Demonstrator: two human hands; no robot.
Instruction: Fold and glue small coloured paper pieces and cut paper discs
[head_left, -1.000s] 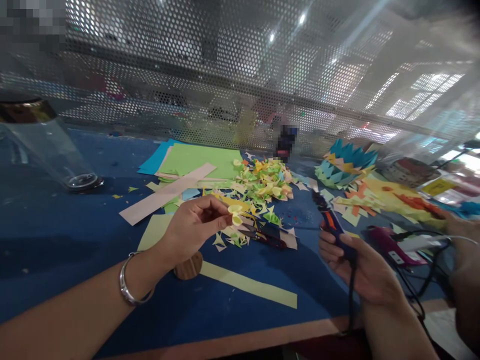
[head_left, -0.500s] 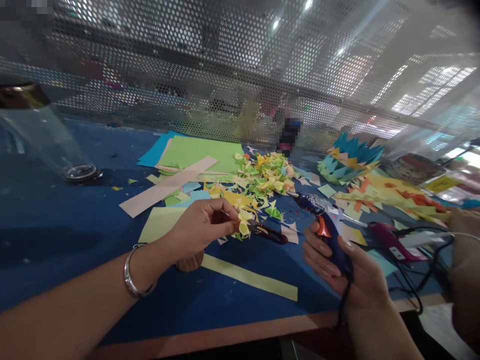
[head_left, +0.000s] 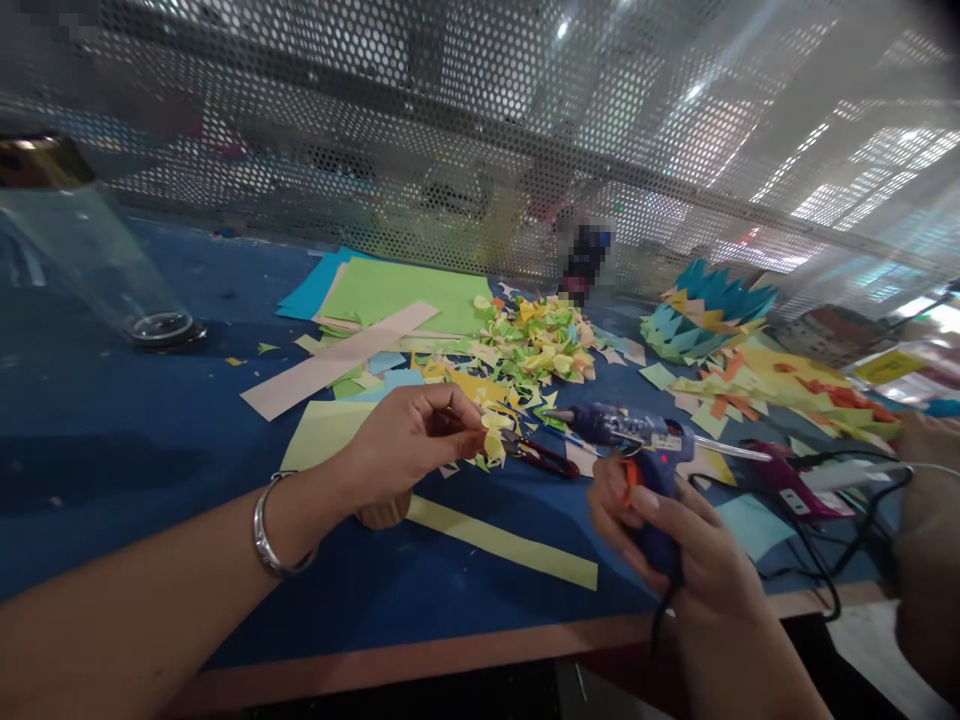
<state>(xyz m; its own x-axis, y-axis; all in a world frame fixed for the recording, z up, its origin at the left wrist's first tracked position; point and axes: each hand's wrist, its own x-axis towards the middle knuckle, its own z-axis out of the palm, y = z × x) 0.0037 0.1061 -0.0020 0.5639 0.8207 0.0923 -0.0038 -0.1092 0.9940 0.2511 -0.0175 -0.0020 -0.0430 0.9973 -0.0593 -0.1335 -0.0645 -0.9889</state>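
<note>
Between thumb and fingertips, my left hand pinches a small yellow paper flower. My right hand is wrapped around the handle of a blue hot glue gun, a finger at its orange trigger. The nozzle points left, toward the flower, with a gap between them. A clear glue stick sticks out of its back. Just beyond the flower lie dark-handled scissors. A round wooden piece stands below my left hand, partly hidden by it.
Behind the hands is a heap of curled paper pieces, beside stacked green sheets. A yellow strip lies in front. A clear bottle stands left; a paper crown, a magenta power strip and another person's arm are right.
My right hand has turned the glue gun more level and brought its nozzle left, nearer the flower. My left hand still holds the flower in about the same place.
</note>
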